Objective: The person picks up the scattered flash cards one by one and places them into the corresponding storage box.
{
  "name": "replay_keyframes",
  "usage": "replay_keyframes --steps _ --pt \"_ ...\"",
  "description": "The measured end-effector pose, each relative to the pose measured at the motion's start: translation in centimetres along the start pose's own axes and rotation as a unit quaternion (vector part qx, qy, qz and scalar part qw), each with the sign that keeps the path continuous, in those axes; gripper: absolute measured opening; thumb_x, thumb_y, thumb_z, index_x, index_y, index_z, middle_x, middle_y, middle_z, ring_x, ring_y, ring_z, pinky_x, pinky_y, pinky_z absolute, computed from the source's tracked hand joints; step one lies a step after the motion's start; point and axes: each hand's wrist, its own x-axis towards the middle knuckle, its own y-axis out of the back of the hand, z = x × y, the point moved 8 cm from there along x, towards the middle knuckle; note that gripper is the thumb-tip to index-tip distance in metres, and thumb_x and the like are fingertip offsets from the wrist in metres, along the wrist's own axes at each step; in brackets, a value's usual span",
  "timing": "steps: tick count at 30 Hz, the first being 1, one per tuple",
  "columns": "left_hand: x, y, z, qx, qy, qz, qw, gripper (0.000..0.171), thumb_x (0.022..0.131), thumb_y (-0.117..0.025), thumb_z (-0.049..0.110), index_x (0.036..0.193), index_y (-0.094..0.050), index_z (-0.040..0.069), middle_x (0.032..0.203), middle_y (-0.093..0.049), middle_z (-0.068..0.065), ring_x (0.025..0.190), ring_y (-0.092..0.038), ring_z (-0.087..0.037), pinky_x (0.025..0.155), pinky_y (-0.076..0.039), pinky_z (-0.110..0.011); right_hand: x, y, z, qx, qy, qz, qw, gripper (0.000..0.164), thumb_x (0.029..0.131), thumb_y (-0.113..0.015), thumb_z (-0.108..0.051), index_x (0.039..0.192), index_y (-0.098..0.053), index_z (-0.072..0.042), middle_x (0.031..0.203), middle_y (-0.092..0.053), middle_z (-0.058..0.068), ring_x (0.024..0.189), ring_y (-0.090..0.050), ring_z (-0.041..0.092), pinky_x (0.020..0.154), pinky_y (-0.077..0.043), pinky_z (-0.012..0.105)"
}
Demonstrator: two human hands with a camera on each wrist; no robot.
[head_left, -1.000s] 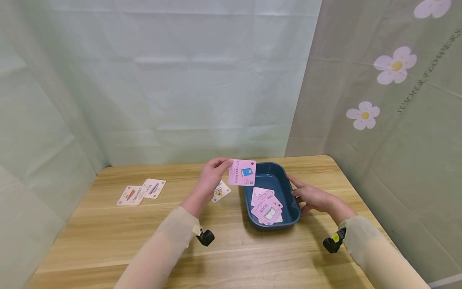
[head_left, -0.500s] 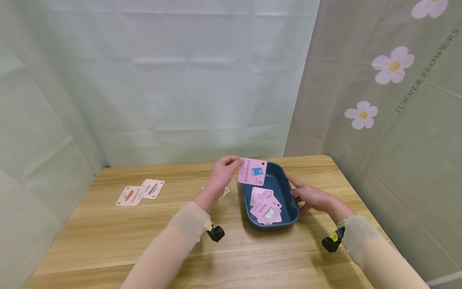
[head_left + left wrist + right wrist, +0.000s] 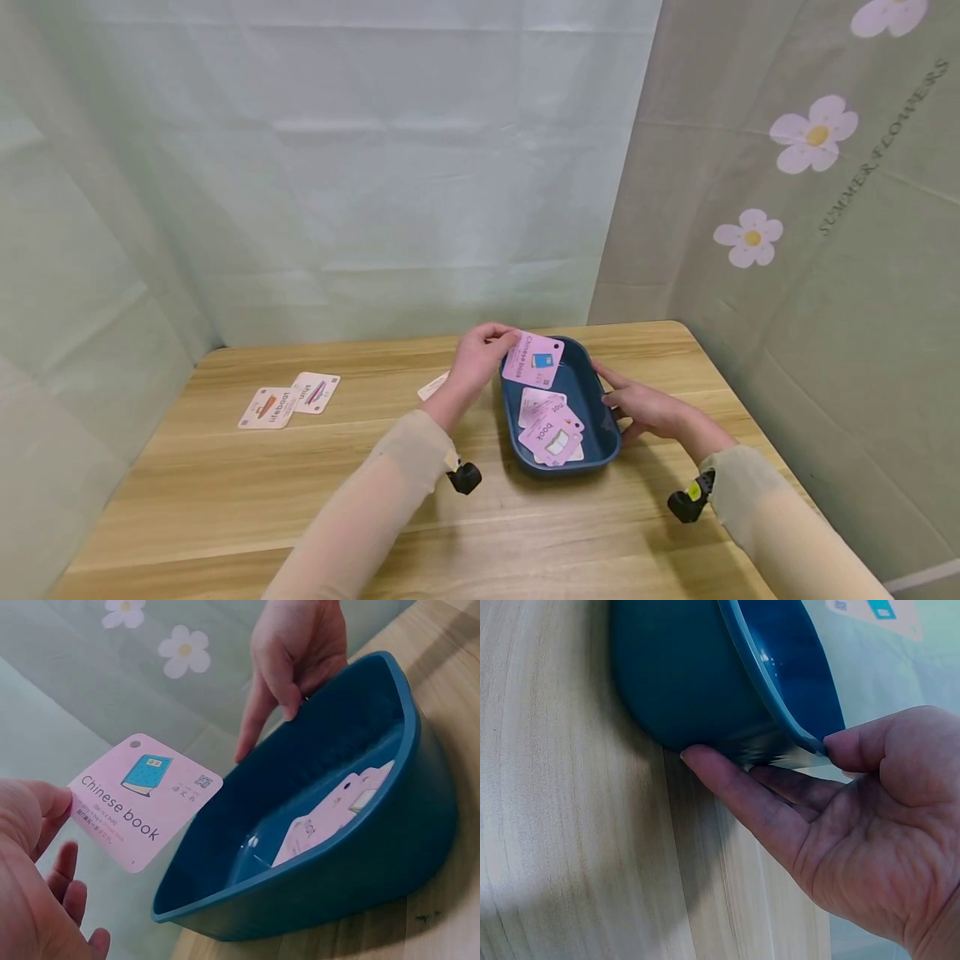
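My left hand point(image 3: 480, 358) pinches a corner of a pink card point(image 3: 142, 802) printed "Chinese book" with a blue book picture. The card hangs over the far left part of a dark blue plastic bin point(image 3: 566, 471). Several overlapping cards lie inside the bin; the top one is a pink "book" card point(image 3: 553, 437). Against the bin's right side, my right hand point(image 3: 652, 411) holds it, with one fingertip at the rim and other fingers on the outer wall, as the right wrist view point(image 3: 877, 825) shows.
A "lifeboat" card point(image 3: 265, 410) and a "ship" card point(image 3: 317, 392) overlap at the left of the wooden table point(image 3: 225, 500). Another card point(image 3: 433, 385) is partly hidden behind the left wrist. Curtains hang behind and to the right.
My left hand has carried the "Chinese book" card rightward, from beside the bin's left edge to over its far left part. The right hand stays at the bin's side.
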Motion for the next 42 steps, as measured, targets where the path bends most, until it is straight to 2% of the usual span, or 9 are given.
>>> replay_keyframes --steps 6,11,14,19,27,33,37,42 --pt "0.1 -0.6 0.0 0.059 -0.010 0.014 0.9981 0.018 0.095 -0.074 0.032 0.103 -0.079 0.017 0.101 -0.067 -0.001 0.092 -0.060 -0.020 0.073 -0.051 -0.032 0.1 0.0 0.0 0.003 0.003 -0.002 1.000 0.071 0.108 -0.036 -0.011 0.165 0.000 -0.032 0.166 -0.004 0.028 0.137 -0.039 0.053 0.085 -0.058 0.055" --pt "0.1 -1.1 -0.3 0.115 -0.031 0.020 0.9927 0.017 0.094 -0.074 0.034 0.100 -0.081 0.019 0.107 -0.070 0.001 0.110 -0.052 -0.024 0.091 -0.046 -0.040 0.2 0.0 0.0 0.005 0.002 0.000 1.000 0.072 0.107 -0.036 -0.010 0.165 0.000 -0.031 0.166 -0.005 0.029 0.134 -0.043 0.051 0.083 -0.058 0.054" --pt "0.0 -1.4 -0.6 0.155 -0.040 0.018 0.9869 0.017 0.095 -0.073 0.036 0.098 -0.081 0.021 0.110 -0.070 0.001 0.117 -0.047 -0.027 0.098 -0.042 -0.045 0.3 0.0 0.0 0.004 -0.002 0.004 1.000 0.072 0.107 -0.036 -0.010 0.165 0.000 -0.031 0.166 -0.006 0.030 0.132 -0.046 0.050 0.082 -0.059 0.053" --pt "-0.6 -2.3 -0.5 0.226 -0.055 -0.002 0.9725 0.018 0.096 -0.070 0.039 0.099 -0.081 0.025 0.118 -0.067 -0.002 0.119 -0.048 -0.030 0.100 -0.040 -0.048 0.4 0.1 0.0 0.003 -0.004 0.005 1.000 0.071 0.107 -0.036 -0.010 0.165 0.000 -0.032 0.165 -0.007 0.030 0.131 -0.047 0.050 0.082 -0.059 0.052" --pt "-1.2 -3.7 -0.5 0.304 -0.078 -0.031 0.9490 0.019 0.097 -0.069 0.041 0.103 -0.080 0.027 0.128 -0.063 -0.004 0.123 -0.045 -0.032 0.103 -0.036 -0.050 0.2 0.0 -0.1 0.007 0.003 -0.002 1.000 0.072 0.107 -0.036 -0.010 0.165 0.000 -0.031 0.166 -0.006 0.030 0.137 -0.040 0.052 0.084 -0.058 0.054" --pt "-1.3 -4.1 -0.7 0.323 -0.081 -0.046 0.9419 0.020 0.096 -0.071 0.041 0.104 -0.081 0.026 0.126 -0.063 -0.004 0.119 -0.045 -0.030 0.099 -0.037 -0.049 0.2 -0.1 0.0 0.006 0.004 -0.004 1.000 0.071 0.107 -0.035 -0.009 0.166 0.000 -0.029 0.166 -0.004 0.028 0.141 -0.031 0.056 0.085 -0.057 0.057" --pt "-1.3 -4.2 -0.8 0.334 -0.090 -0.054 0.9368 0.021 0.096 -0.071 0.041 0.110 -0.081 0.029 0.127 -0.063 -0.002 0.119 -0.046 -0.029 0.099 -0.037 -0.048 0.1 -0.1 0.0 0.006 0.003 -0.002 1.000 0.071 0.107 -0.035 -0.010 0.165 0.000 -0.030 0.166 -0.004 0.029 0.141 -0.031 0.056 0.085 -0.057 0.058" --pt "-1.3 -4.1 -0.8 0.326 -0.095 -0.057 0.9387 0.031 0.096 -0.072 0.037 0.126 -0.075 0.032 0.135 -0.061 -0.004 0.121 -0.046 -0.030 0.099 -0.038 -0.048 0.2 0.0 0.2 0.007 0.003 0.001 1.000 0.072 0.107 -0.036 -0.010 0.165 -0.001 -0.030 0.166 -0.004 0.029 0.140 -0.034 0.055 0.085 -0.057 0.057"
